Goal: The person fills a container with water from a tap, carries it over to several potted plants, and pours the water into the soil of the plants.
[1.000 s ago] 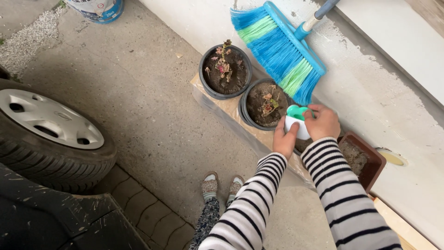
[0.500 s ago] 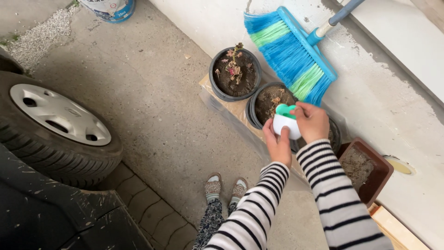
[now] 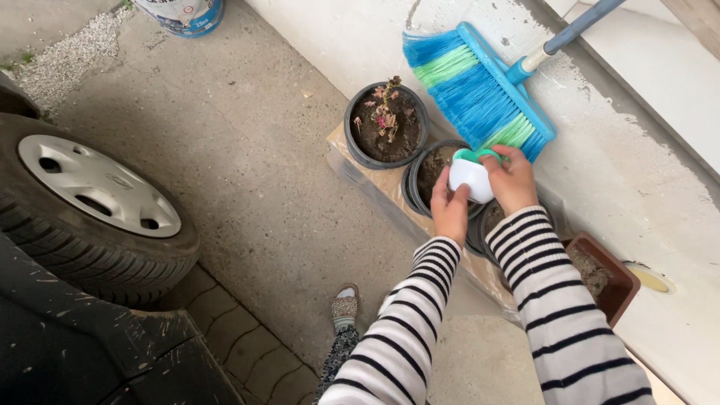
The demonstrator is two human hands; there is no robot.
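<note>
Both hands on one white container over the pots

Overhead, head view only. One small white container (image 3: 470, 180) with a green cap, gripped by two hands: left hand (image 3: 450, 210) wraps its lower side, right hand (image 3: 514, 180) closes on the cap end. Container's long axis tilts, cap pointing up-right toward the one blue-green broom (image 3: 480, 94). It hangs above the middle of three round dark pots (image 3: 386, 124). One brown rectangular planter (image 3: 607, 277) to the right. One car tyre (image 3: 90, 217) far left, well apart.

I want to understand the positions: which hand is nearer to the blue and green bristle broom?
Right. The right hand lies just below the blue and green bristle broom; the left hand is lower, farther away.
</note>
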